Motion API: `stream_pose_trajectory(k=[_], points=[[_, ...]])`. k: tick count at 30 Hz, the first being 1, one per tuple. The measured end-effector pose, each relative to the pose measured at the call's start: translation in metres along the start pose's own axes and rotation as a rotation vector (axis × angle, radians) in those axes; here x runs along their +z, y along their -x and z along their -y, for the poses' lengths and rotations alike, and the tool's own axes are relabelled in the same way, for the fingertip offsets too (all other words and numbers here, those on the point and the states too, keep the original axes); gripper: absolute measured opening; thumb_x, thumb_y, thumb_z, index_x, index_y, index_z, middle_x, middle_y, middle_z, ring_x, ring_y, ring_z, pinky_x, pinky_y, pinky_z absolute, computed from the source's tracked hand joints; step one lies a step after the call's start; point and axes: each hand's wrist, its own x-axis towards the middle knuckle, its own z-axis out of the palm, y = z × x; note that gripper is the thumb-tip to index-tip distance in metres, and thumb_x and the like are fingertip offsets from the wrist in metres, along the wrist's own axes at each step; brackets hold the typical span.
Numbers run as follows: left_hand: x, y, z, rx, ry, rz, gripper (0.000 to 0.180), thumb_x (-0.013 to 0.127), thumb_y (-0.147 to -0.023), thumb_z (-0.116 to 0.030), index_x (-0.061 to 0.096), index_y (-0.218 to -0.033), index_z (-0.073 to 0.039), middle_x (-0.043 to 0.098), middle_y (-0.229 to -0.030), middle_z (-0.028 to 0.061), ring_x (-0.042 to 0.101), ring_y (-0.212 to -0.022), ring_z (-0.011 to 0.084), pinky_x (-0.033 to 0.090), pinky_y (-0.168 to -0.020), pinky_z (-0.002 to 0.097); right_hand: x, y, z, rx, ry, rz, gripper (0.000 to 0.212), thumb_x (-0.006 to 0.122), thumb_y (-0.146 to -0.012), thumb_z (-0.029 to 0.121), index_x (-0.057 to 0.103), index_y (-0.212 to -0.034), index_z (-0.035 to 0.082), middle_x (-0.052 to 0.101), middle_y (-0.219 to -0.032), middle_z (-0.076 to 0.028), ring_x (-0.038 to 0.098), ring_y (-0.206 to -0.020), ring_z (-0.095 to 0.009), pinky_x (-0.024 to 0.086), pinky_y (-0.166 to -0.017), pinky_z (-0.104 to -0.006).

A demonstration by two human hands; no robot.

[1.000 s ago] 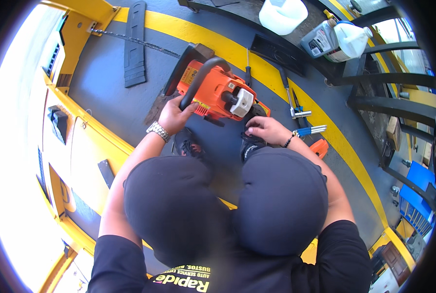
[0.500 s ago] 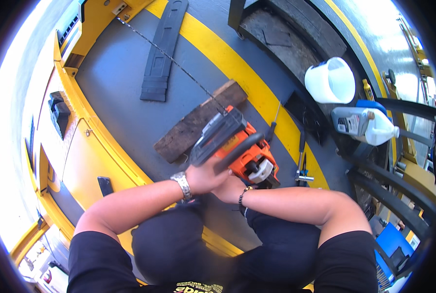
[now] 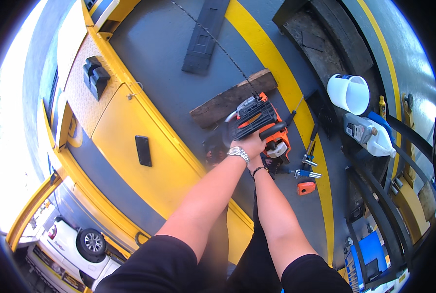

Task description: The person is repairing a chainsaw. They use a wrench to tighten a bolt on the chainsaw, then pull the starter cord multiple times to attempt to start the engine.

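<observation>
An orange and black chainsaw [image 3: 276, 129] is in front of me, its thin bar and chain [image 3: 218, 44] pointing away and to the left. The bar's near end passes over a rough wooden block [image 3: 227, 100] on the grey floor. My left hand [image 3: 251, 144], with a metal watch at the wrist, is closed at the saw's black handle. Just below it, my right hand [image 3: 255, 164], with a dark beaded bracelet, is pressed close to the same handle area. The left hand and the saw hide most of its fingers.
A black bar cover [image 3: 205, 41] lies beyond the block. To the right are a hex key set [image 3: 308, 174], an orange cover [image 3: 305, 188], a white bucket [image 3: 347, 93] and plastic jugs [image 3: 359, 128]. A phone [image 3: 143, 150] rests on the yellow machine panel [image 3: 125, 117] at left.
My view has shifted and turned; more of the yellow panel shows. My arms are stretched straighter toward the chainsaw, both hands still at it. The hex keys and orange cover have come into sight.
</observation>
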Motion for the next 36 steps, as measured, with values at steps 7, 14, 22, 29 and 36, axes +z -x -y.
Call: stream_pose_trajectory(k=[7,14,22,29,36], points=[[0.002,-0.013,0.003,0.002,0.061,0.118,0.041,0.066,-0.091,-0.033,0.07,-0.121,-0.005,0.073,-0.115,0.0211,0.071,-0.11,0.0376,0.055,-0.1,0.0468,-0.035,0.007,0.043,0.04,0.48,0.162,0.052,0.057,-0.099,0.034,0.056,-0.142,0.004,0.063,-0.139,-0.024,0.059,-0.131,-0.04,0.048,-0.107,-0.0488],[-0.01,-0.002,-0.01,0.176,0.123,0.137,0.042,0.066,-0.088,-0.024,0.067,-0.126,-0.004,0.072,-0.12,0.0224,0.068,-0.117,0.0365,0.054,-0.102,0.0447,-0.058,0.016,0.025,0.138,0.196,0.078,0.045,0.06,-0.099,0.015,0.056,-0.142,0.002,0.064,-0.138,-0.023,0.059,-0.131,-0.036,0.048,-0.106,-0.0449],[-0.034,-0.028,-0.009,0.071,0.007,0.142,0.045,0.067,-0.089,-0.035,0.07,-0.121,-0.003,0.073,-0.117,0.0237,0.071,-0.112,0.0375,0.055,-0.101,0.0449,-0.052,-0.022,0.076,-0.045,0.627,0.17,0.034,0.052,-0.1,0.023,0.066,-0.124,0.004,0.071,-0.121,-0.027,0.066,-0.114,-0.044,0.053,-0.096,-0.0519],[-0.02,-0.034,-0.017,0.088,-0.087,0.157,0.046,0.066,-0.088,-0.041,0.074,-0.114,-0.003,0.075,-0.107,0.0226,0.072,-0.105,0.0366,0.055,-0.098,0.0449,-0.043,0.02,0.104,0.177,0.445,-0.015,0.043,0.047,-0.104,0.037,0.07,-0.113,0.002,0.071,-0.113,-0.029,0.065,-0.11,-0.049,0.05,-0.097,-0.0564],[0.01,0.06,0.012,0.207,-0.074,-0.06,0.043,0.066,-0.086,-0.034,0.073,-0.117,-0.006,0.074,-0.113,0.0239,0.071,-0.107,0.0384,0.055,-0.099,0.0457,-0.28,0.559,0.487,0.265,0.199,0.314,0.026,0.067,-0.093,0.026,0.067,-0.086,0.001,0.063,-0.081,-0.016,0.061,-0.079,-0.033,0.05,-0.082,-0.0439]])
